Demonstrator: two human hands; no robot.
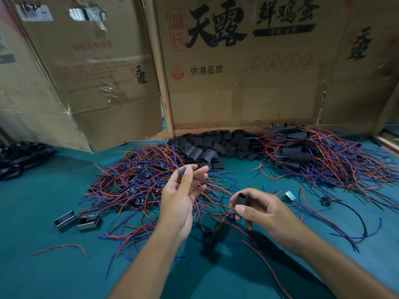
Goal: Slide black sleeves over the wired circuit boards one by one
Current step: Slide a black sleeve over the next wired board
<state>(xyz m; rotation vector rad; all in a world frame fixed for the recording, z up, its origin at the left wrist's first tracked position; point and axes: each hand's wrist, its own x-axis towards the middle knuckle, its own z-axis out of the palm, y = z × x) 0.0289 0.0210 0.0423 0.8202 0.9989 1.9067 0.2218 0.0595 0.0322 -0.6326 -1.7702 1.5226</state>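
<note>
Sleeve (240, 200) pinched mouth-up in your right hand (267, 214), ready for board (183, 170) your left hand (183, 199) fingertips pinch.

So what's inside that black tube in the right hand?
The black sleeve, pinched by the right hand, shows an open, dark mouth with no board in it. Fingers cover its lower end, so that part is hidden.

Circuit board (183, 170) in left hand (179, 203), sleeve (240, 202) in right hand (265, 214)
</note>
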